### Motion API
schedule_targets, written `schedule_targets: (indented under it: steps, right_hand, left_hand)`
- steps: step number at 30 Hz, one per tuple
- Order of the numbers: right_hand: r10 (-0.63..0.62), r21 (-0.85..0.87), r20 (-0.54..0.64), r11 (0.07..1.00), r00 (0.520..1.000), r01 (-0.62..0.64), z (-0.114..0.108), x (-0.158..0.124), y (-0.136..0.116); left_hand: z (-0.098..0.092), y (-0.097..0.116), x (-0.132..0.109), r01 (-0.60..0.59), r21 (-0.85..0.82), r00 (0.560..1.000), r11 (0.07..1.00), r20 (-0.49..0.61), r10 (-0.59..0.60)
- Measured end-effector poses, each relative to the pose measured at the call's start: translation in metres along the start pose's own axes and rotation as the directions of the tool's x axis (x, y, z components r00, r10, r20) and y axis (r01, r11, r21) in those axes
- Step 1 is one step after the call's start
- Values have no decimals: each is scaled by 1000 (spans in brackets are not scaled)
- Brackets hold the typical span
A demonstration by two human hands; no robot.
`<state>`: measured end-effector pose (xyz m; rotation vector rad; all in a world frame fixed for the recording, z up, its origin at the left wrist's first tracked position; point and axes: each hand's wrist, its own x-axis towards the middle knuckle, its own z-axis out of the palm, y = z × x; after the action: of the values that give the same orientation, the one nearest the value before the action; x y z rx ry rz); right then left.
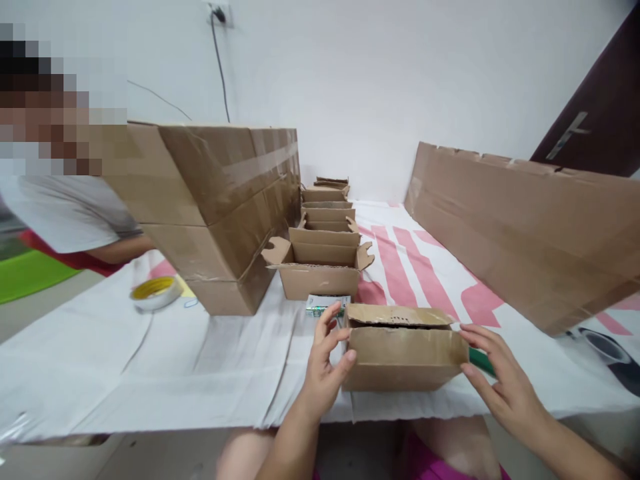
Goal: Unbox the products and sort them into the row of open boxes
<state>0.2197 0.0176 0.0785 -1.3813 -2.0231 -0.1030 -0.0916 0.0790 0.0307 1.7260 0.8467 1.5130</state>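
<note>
1. Fingers of the left hand (323, 373) and right hand (510, 380) spread loosely, touching opposite ends of a cardboard box (405, 353) at the near edge of the table (240, 373).
2. Its flap (395, 314) gapes slightly; contents are hidden.
3. Open boxes (320, 283) line up beyond, bottoms unseen, rear ones largely blocked.

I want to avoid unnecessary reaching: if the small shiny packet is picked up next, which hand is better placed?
Probably the left hand: it is just in front of the shiny packet. The right hand is at the right end of the nearest carton, so it would reach farther.
</note>
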Motion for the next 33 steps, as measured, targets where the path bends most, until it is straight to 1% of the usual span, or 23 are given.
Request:
schedule_targets:
  steps: [4,7,10,12,15,18,21,25,27,29,33]
  right_hand:
    - [17,84,-54,996,998,-12,-1,-3,-4]
    - [27,125,-95,992,995,-15,-4,-7,-6]
    - [21,152,-112,988,993,-4,-8,-10,-7]
    - [-8,167,-71,986,997,19,-10,-11,-9]
    - [-85,172,52,982,995,75,-10,-9,-12]
    - [-163,128,152,981,975,144,-4,-7,-14]
    - [-211,41,177,977,961,207,5,-9,-9]
    - [-238,-35,197,968,951,249,15,-13,6]
    - [-258,-57,192,960,947,273,17,-12,11]
    - [-272,-81,210,952,939,294,19,-8,12]
    - [-284,-97,329,939,901,331,24,8,3]
  left_hand:
    - [-4,4,-1,11,-21,1000,1000,14,-11]
    - [-4,8,-2,18,-3,1000,1000,10,-18]
    - [-3,10,-2,28,9,999,1000,41,-28]
    - [-4,11,-2,48,-12,995,999,83,-47]
    - [-4,13,-2,64,-43,990,997,131,-58]
    - [-4,15,-1,92,22,981,996,169,-94]
    - [-2,15,0,143,122,956,982,242,-169]
    - [-1,11,-1,196,155,912,968,334,-238]
    - [-2,9,0,216,154,904,964,341,-257]
    - [-3,6,1,224,151,907,963,329,-263]
    - [-5,2,3,192,182,918,964,315,-242]
